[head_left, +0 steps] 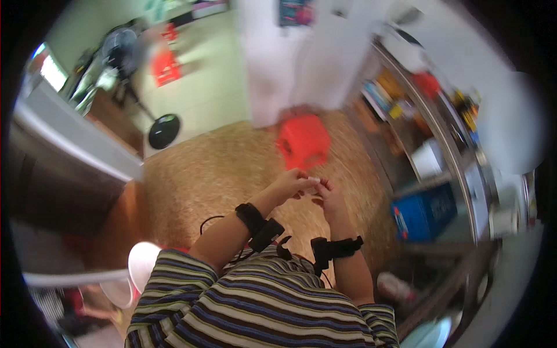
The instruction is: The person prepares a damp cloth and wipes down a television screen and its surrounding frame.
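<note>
My left hand (290, 183) and my right hand (328, 195) meet in front of my body at about the middle of the head view. Between their fingertips is a small whitish piece (311, 184), perhaps plastic or paper; blur hides exactly what it is. Fingers of both hands pinch it. A black strap with a small box (266, 235) circles my left forearm, and a similar black strapped device (335, 252) sits on my right. Just beyond my hands, on the brown floor, stands a red plastic stool (304, 141).
On the right, a shelf unit (462, 191) holds a blue box (424, 213), a white container (428, 158) and assorted goods. A pedestal fan's black base (164, 131) rests on pale tiles (213, 87) at left, near another red stool (165, 69). White wall (278, 65) ahead.
</note>
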Demonstrator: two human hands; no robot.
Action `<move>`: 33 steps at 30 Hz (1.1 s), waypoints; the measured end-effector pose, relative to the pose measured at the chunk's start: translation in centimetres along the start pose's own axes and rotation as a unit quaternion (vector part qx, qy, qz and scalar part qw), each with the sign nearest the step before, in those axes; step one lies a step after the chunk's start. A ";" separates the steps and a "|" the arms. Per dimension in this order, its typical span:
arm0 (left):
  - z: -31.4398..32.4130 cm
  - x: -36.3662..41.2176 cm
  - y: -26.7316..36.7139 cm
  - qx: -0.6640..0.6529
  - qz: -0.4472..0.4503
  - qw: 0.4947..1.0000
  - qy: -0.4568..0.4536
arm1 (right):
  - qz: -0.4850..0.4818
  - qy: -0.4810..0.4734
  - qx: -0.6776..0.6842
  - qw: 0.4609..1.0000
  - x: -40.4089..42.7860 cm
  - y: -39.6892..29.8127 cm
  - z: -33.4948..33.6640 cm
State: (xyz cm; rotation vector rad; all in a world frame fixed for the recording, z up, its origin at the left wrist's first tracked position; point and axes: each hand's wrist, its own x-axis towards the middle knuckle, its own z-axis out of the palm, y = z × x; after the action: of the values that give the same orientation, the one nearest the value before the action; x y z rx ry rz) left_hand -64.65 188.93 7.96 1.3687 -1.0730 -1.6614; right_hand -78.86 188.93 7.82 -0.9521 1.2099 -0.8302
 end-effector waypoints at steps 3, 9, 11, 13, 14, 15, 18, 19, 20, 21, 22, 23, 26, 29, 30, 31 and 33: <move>-10.5 -0.5 -0.9 -0.064 -0.004 0.994 0.091 | 0.051 -0.093 0.025 0.994 5.4 -0.8 8.3; -19.4 0.7 -1.5 -0.029 0.000 0.972 0.233 | 0.029 -0.196 -0.056 0.979 13.0 -1.8 17.1; -20.5 2.7 -1.8 -0.010 -0.031 0.975 0.218 | 0.037 -0.204 -0.038 0.978 15.9 -2.1 18.0; -22.0 5.1 -1.3 -0.016 -0.040 0.985 0.168 | 0.043 -0.206 -0.014 0.978 19.4 -1.4 18.8; -22.9 6.3 -0.1 -0.009 -0.029 0.985 0.171 | 0.036 -0.221 -0.037 0.974 22.0 -0.6 19.5; -23.2 6.6 1.0 -0.003 -0.032 0.983 0.183 | 0.035 -0.238 -0.062 0.969 23.5 -1.0 20.6; -27.2 10.2 2.1 -0.005 -0.048 0.977 0.206 | -0.109 -0.399 -0.167 0.895 28.9 -3.2 23.6; -29.2 11.4 2.5 -0.006 -0.061 0.976 0.210 | -0.110 -0.411 -0.167 0.889 30.3 -4.3 24.6; -30.7 12.5 2.6 -0.031 -0.089 0.974 0.205 | -0.117 -0.395 -0.255 0.875 31.7 -5.3 25.5; -32.8 13.5 3.4 -0.032 -0.091 0.971 0.218 | -0.125 -0.375 -0.338 0.854 33.6 -6.1 27.0; -34.4 14.3 3.8 -0.021 -0.082 0.957 0.277 | -0.171 -0.375 -0.345 0.843 35.3 -6.4 28.4; -36.0 14.9 4.2 -0.009 -0.075 0.939 0.335 | -0.169 -0.389 -0.344 0.838 37.5 -7.0 30.2; -40.3 14.5 6.1 -0.209 0.077 0.869 0.443 | -0.159 -0.446 -0.380 0.794 40.4 -9.5 35.4; -44.3 14.2 9.2 -0.250 0.067 0.839 0.479 | -0.156 -0.483 -0.316 0.802 43.5 -9.5 40.7; -45.9 14.5 9.9 -0.260 0.082 0.836 0.476 | -0.149 -0.489 -0.318 0.798 44.5 -9.7 42.6; -47.5 14.8 10.5 -0.268 0.098 0.834 0.472 | -0.123 -0.472 -0.299 0.820 45.4 -10.2 44.5; -51.0 15.7 11.3 -0.269 0.092 0.840 0.463 | -0.100 -0.454 -0.280 0.840 46.9 -11.5 48.0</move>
State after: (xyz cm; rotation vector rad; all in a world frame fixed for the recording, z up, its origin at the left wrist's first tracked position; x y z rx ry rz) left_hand -17.04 162.37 7.74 1.3571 -0.1297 -0.8354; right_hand -23.80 149.00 5.01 -1.7175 0.4934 -0.0733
